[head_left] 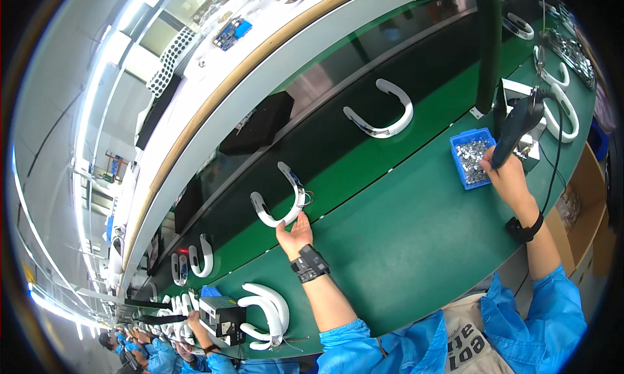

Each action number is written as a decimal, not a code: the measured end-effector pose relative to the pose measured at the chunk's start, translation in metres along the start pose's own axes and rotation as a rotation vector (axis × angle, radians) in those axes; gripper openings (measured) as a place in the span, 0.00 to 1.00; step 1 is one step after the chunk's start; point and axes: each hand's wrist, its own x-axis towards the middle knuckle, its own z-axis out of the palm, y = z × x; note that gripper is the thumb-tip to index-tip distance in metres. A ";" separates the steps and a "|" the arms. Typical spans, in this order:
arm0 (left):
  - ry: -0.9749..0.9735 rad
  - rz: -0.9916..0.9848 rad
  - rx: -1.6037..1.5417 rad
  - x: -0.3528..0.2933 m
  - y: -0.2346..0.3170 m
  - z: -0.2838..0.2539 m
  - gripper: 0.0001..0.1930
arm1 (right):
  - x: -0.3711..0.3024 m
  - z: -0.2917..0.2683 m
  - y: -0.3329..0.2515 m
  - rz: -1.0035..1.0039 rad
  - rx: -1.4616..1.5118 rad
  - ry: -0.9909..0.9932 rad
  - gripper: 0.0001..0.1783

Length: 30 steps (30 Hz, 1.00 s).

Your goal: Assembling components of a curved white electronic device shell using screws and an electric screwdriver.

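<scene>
One white U-shaped piece (264,213) touches the loosely spread left hand (296,237); well apart, the right hand (509,181), grip unclear, meets a blue bin (473,136).

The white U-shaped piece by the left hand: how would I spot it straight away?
Start at the big green worktop; along its far edge runs a green strip. Follow it to the person's upturned left hand: the white U-shaped piece is right there. Unlike the similar neighbour farther right, it has a hand at it and coloured wires at its right side.
</scene>
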 end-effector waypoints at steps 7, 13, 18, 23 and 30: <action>0.112 0.036 0.266 0.070 0.012 0.030 0.22 | -0.007 -0.012 0.004 -0.176 -0.101 0.067 0.09; -0.324 0.341 0.314 0.071 -0.013 0.052 0.22 | -0.016 -0.034 0.005 0.078 0.216 -0.050 0.08; -0.486 0.657 0.526 0.003 -0.026 0.074 0.22 | -0.020 -0.031 0.011 0.056 0.092 -0.030 0.08; -0.560 0.634 0.704 -0.136 -0.074 0.080 0.21 | -0.013 -0.029 0.003 -0.052 -0.025 -0.056 0.07; -0.657 0.398 0.805 -0.226 -0.118 0.071 0.18 | -0.008 -0.029 0.005 -0.091 -0.022 -0.009 0.09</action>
